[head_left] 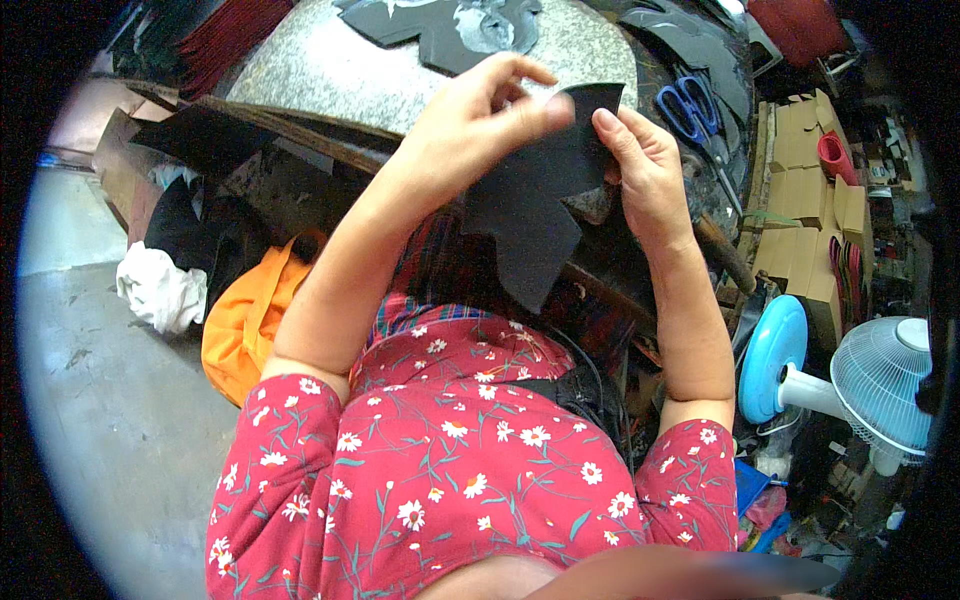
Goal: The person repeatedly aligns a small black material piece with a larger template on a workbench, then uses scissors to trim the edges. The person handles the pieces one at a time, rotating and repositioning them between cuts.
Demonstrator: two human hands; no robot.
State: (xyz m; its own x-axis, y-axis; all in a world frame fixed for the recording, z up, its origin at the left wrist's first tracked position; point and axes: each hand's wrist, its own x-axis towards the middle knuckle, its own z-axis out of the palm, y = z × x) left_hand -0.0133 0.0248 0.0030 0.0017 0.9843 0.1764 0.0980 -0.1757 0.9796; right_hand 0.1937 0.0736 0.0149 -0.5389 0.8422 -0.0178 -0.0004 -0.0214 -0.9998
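Observation:
A black sheet piece (545, 190) with an angular, pointed outline hangs in front of me; its material I cannot make out for certain. My right hand (648, 170) pinches it at the upper right edge, thumb on the near face. Over its upper left part is my left hand (490, 115), fingers bent and thumb reaching across the sheet. Motion smears those left fingertips, so whether they grip the sheet is unclear. Beyond my hands, dark cut pieces (440, 45) smeared with grey-white stuff lie on a round speckled stone slab (300, 75).
Blue-handled scissors (688, 108) lie right of the slab, near dark scraps (680, 35). Cardboard boxes (800, 200) and a blue-and-white fan (880, 375) stand at the right. An orange bag (245, 330) and white cloth (160, 288) are at the left, by a wooden edge (300, 130).

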